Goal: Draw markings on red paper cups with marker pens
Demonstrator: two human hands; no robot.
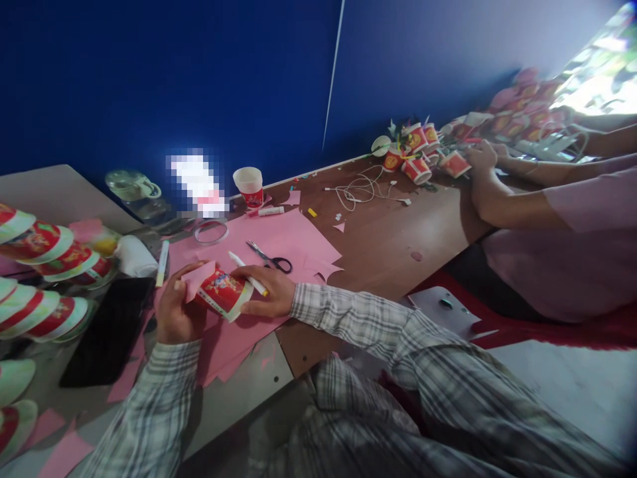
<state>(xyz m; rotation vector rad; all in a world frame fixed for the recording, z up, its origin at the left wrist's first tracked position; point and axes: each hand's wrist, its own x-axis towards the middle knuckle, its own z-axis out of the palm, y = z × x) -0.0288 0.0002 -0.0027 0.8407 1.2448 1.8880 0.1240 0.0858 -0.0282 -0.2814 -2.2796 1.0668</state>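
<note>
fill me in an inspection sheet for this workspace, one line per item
Surface: brown tabletop, partly covered by flat pink paper sheets
Job's things: red-and-white printed paper cup, small pink paper piece at its edge
Clutter: black-handled metal scissors; flat black phone-like slab; stacked red-and-white cups at left
Grippers: bare left hand holds the cup and pink piece; bare right hand holds the cup's other side, a slim white yellow-ended marker against it
Cables: thin white cable, loosely looped on the tabletop
Surroundings: dark blue wall; another person's hand near red cups at right
</note>
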